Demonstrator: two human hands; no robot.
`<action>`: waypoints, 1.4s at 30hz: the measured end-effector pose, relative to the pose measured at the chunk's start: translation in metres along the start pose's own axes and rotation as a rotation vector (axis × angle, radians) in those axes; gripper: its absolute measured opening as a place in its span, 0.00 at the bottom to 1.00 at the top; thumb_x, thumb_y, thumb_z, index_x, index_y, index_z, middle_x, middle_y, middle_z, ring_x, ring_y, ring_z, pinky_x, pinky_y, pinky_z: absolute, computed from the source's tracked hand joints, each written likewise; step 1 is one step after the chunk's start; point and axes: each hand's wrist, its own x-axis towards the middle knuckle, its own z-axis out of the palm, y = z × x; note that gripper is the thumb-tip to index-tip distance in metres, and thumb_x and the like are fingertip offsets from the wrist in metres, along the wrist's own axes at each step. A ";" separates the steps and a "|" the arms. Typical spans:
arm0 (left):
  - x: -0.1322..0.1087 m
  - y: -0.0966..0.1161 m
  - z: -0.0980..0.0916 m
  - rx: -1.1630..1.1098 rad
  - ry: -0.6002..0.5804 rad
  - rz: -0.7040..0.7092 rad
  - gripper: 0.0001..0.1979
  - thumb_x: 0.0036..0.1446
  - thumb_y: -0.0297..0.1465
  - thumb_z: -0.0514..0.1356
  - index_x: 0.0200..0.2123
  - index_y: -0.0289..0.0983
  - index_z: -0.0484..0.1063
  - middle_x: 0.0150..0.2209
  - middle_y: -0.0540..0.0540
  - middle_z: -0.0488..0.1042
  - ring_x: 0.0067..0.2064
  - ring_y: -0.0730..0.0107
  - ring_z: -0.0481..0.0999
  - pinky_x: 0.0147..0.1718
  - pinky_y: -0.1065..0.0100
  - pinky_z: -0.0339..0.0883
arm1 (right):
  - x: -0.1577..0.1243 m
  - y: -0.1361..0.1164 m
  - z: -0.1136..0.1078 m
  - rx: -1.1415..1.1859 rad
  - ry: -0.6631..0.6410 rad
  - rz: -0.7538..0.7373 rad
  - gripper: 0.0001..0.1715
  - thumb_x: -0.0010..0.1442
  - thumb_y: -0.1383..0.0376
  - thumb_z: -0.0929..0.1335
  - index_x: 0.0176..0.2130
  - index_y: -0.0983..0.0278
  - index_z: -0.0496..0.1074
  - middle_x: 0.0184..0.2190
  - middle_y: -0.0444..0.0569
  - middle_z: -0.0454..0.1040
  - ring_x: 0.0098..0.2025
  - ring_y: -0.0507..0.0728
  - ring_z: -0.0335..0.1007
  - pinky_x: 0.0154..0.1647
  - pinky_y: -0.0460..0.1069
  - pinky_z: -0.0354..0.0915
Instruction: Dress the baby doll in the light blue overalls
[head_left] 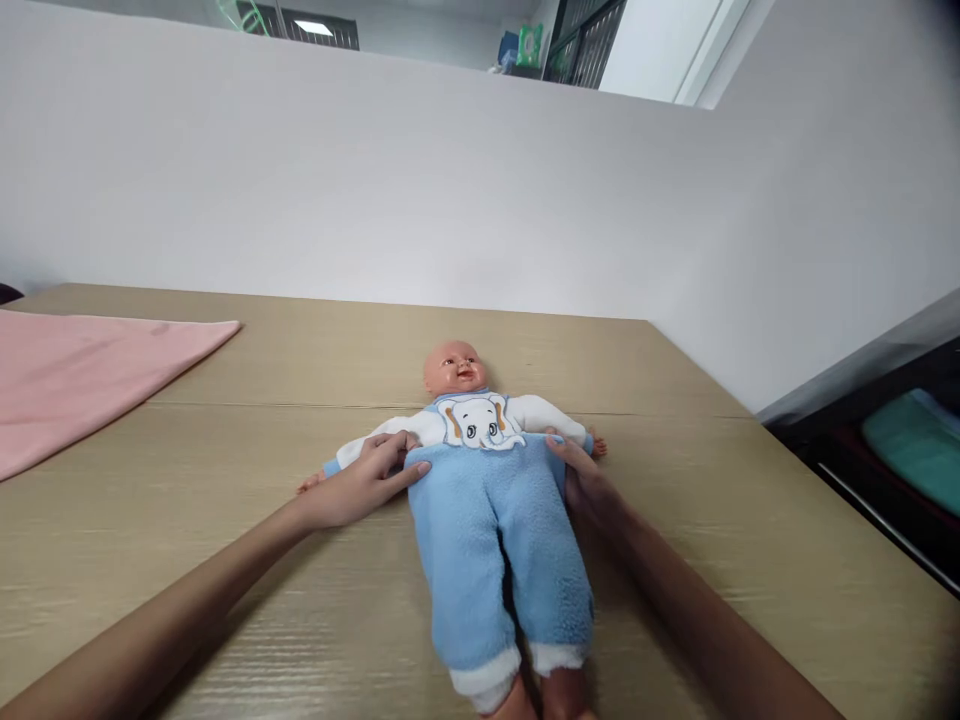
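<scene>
A baby doll (pixel 456 370) lies on its back on the wooden table, head away from me and legs toward me. It wears a white and blue top (pixel 480 420) with an elephant face on the chest, and fluffy blue trousers (pixel 465 540) with white cuffs. My left hand (pixel 367 480) grips the left side of the trousers' waistband between thumb and fingers. On the right side, my right hand (pixel 585 475) pinches the other end of the waistband, its fingers mostly hidden behind the cloth. The waistband is stretched wide across the doll's belly.
A pink cloth (pixel 97 375) lies flat at the left of the table (pixel 300 360). Behind the table stands a white wall (pixel 375 180). Beyond the table's right edge is a dark item with green cloth (pixel 919 445).
</scene>
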 end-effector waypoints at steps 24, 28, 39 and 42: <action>0.002 -0.015 0.023 0.201 0.408 0.150 0.17 0.73 0.48 0.57 0.39 0.43 0.58 0.36 0.51 0.68 0.37 0.61 0.69 0.44 0.57 0.63 | -0.004 0.020 -0.041 -0.470 0.493 -0.202 0.20 0.63 0.47 0.70 0.44 0.57 0.65 0.41 0.51 0.73 0.41 0.62 0.69 0.46 0.57 0.69; -0.001 -0.019 0.033 0.145 0.525 0.232 0.10 0.75 0.41 0.54 0.40 0.42 0.61 0.37 0.49 0.70 0.40 0.61 0.69 0.48 0.56 0.64 | -0.005 0.024 -0.036 -0.553 0.487 -0.246 0.18 0.65 0.48 0.69 0.43 0.58 0.66 0.43 0.51 0.74 0.38 0.60 0.70 0.43 0.56 0.71; 0.008 -0.024 0.035 0.208 0.543 0.284 0.08 0.76 0.38 0.52 0.44 0.41 0.65 0.40 0.47 0.75 0.43 0.58 0.73 0.50 0.54 0.63 | -0.002 0.015 -0.056 -0.877 0.607 -0.476 0.20 0.63 0.53 0.70 0.50 0.60 0.68 0.53 0.62 0.72 0.60 0.73 0.65 0.67 0.70 0.57; 0.009 -0.025 0.034 0.228 0.558 0.289 0.08 0.75 0.38 0.53 0.45 0.41 0.66 0.43 0.45 0.76 0.45 0.57 0.73 0.50 0.54 0.63 | 0.001 0.014 -0.067 -0.970 0.502 -0.558 0.26 0.64 0.54 0.70 0.57 0.61 0.67 0.59 0.63 0.72 0.66 0.72 0.64 0.71 0.69 0.56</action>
